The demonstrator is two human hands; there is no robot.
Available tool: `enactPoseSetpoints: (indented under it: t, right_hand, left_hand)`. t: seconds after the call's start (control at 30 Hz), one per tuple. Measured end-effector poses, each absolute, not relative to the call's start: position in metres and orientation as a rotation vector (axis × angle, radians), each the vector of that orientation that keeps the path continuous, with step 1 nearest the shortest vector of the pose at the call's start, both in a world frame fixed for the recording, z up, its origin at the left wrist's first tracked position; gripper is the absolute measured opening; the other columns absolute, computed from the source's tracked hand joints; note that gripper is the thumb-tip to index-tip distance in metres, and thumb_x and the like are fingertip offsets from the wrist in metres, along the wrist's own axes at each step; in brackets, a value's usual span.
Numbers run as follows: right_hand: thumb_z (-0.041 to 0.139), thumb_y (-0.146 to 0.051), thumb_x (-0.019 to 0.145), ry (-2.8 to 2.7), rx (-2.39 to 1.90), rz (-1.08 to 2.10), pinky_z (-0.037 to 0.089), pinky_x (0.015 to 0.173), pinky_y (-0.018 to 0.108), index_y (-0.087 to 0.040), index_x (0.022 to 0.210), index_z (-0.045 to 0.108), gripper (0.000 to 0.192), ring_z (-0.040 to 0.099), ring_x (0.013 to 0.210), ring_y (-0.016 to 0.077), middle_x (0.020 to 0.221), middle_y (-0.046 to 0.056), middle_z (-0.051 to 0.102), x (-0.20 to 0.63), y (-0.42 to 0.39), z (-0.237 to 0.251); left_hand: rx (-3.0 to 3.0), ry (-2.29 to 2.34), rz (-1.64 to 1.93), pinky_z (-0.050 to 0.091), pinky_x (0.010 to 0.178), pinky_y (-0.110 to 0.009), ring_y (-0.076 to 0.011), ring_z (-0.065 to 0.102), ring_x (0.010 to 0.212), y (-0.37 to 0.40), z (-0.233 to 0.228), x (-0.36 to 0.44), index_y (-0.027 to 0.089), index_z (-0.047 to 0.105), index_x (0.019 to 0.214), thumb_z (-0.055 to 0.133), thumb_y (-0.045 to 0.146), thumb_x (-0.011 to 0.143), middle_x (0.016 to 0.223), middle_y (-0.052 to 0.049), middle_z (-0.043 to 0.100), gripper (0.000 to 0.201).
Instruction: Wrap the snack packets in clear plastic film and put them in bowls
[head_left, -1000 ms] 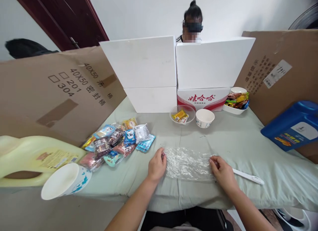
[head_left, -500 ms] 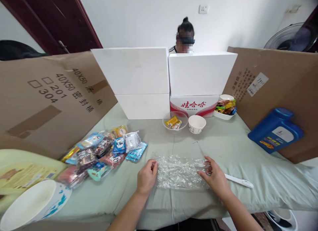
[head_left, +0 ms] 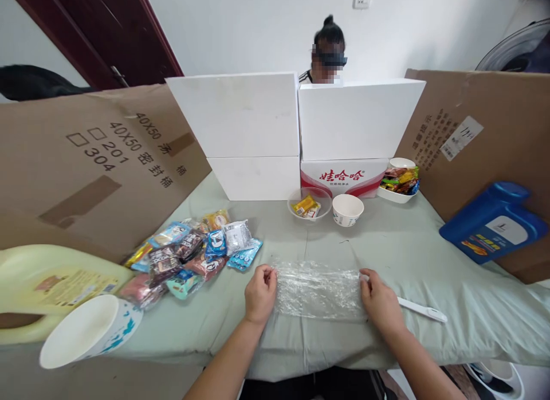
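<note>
Pinching film (head_left: pixel 318 288) flat on cloth (head_left: pixel 429 257) in head view, left hand (head_left: pixel 260 294) clamped on its left edge, right hand (head_left: pixel 380 302) on its right | risk: I'm judging the film may cling or tear if I'm pulling unevenly | film lying between hands, stick (head_left: pixel 423 310) just right.
</note>
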State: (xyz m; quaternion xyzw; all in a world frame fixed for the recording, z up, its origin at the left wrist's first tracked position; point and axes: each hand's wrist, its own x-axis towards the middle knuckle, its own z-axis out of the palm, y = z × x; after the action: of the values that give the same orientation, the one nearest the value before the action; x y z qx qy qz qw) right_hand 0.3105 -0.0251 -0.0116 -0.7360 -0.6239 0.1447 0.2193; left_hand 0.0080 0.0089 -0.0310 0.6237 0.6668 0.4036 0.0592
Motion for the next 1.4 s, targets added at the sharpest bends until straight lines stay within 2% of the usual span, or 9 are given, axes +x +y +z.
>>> enactPoseSetpoints:
  t: [0.23,0.4,0.53,0.73,0.87,1.03,1.13,1.23,1.4]
  right_hand:
    - [0.031,-0.031,0.096,-1.912,-2.204,-0.015,0.046,0.056,0.032,-0.013,0.126,0.049,0.039,0.068,0.062,0.0246,0.07,0.01,0.071,0.303,-0.025,-0.028]
    - [0.028,-0.032,0.097,-1.946,-2.207,-0.04,0.046,0.055,0.033,-0.012,0.127,0.048,0.041,0.069,0.063,0.0257,0.071,0.01,0.071,0.302,-0.025,-0.029]
    - [0.03,-0.034,0.097,-1.923,-2.197,-0.047,0.047,0.056,0.033,-0.012,0.133,0.043,0.044,0.067,0.063,0.0241,0.078,0.011,0.071,0.31,-0.026,-0.028]
    - [0.039,-0.034,0.095,-2.056,-1.792,-0.237,0.041,0.096,0.047,-0.016,0.121,0.058,0.036,0.056,0.111,0.0299,0.117,0.016,0.063,0.306,-0.031,-0.015]
    - [0.045,-0.052,0.092,-2.456,-1.469,-0.025,0.023,0.11,0.054,-0.023,0.142,0.041,0.058,0.029,0.139,0.0319,0.148,0.009,0.042,0.283,-0.03,-0.021]
    - [0.041,-0.061,0.09,-2.469,-1.612,0.119,0.016,0.112,0.058,-0.024,0.149,0.029,0.07,0.012,0.144,0.033,0.156,0.008,0.026,0.282,-0.03,-0.036]
    - [0.047,-0.059,0.088,-2.411,-1.652,0.123,0.017,0.112,0.06,-0.021,0.147,0.034,0.071,0.013,0.144,0.0355,0.155,0.011,0.026,0.293,-0.041,-0.032]
    - [0.057,-0.057,0.084,-2.464,-1.507,0.236,0.027,0.111,0.054,-0.022,0.143,0.04,0.07,0.023,0.141,0.0341,0.152,0.011,0.035,0.305,-0.059,-0.021]
    - [0.053,-0.032,0.092,-2.44,-1.373,0.337,0.046,0.098,0.04,-0.025,0.113,0.062,0.024,0.056,0.114,0.0231,0.12,0.007,0.063,0.324,-0.082,-0.013]
  left_hand:
    - [2.208,2.157,0.975,0.044,0.068,-0.031,-0.0226,0.062,0.077,0.005,-0.012,0.021,0.019,0.06,0.088,0.053,0.029,0.09,0.081,-0.006,0.064,0.012]
    - [2.684,1.416,0.813,0.046,0.078,-0.035,-0.0212,0.06,0.084,-0.013,0.002,0.061,0.019,0.063,0.085,0.042,0.019,0.095,0.084,-0.006,0.065,0.023]
    - [2.71,1.184,0.544,0.033,0.107,-0.048,-0.0277,0.045,0.127,-0.012,-0.01,0.076,0.022,0.056,0.125,0.049,0.032,0.093,0.131,-0.008,0.057,0.034]
    - [2.637,1.277,0.38,0.012,0.115,-0.057,-0.0314,0.017,0.144,-0.01,-0.019,0.074,0.029,0.036,0.145,0.05,0.045,0.092,0.154,-0.004,0.03,0.057]
    - [2.624,1.332,0.331,0.015,0.115,-0.056,-0.0315,0.018,0.144,-0.005,-0.021,0.064,0.028,0.03,0.148,0.053,0.049,0.089,0.156,-0.006,0.026,0.066]
    - [2.539,1.67,0.305,0.019,0.112,-0.057,-0.0344,0.022,0.142,0.004,-0.028,0.01,0.025,0.036,0.146,0.055,0.053,0.087,0.154,-0.011,0.03,0.068]
    - [2.436,1.937,0.534,0.029,0.108,-0.056,-0.0361,0.032,0.137,-0.006,-0.024,-0.02,0.015,0.047,0.137,0.05,0.044,0.091,0.147,-0.019,0.039,0.055]
    - [2.546,1.653,0.647,0.039,0.104,-0.05,-0.0325,0.045,0.127,-0.028,-0.011,-0.031,0.016,0.058,0.122,0.053,0.035,0.088,0.132,-0.016,0.053,0.039]
    - [2.673,1.206,0.547,0.048,0.099,-0.04,-0.0245,0.055,0.114,-0.052,0.002,-0.036,0.021,0.062,0.108,0.05,0.009,0.081,0.114,-0.008,0.063,0.032]
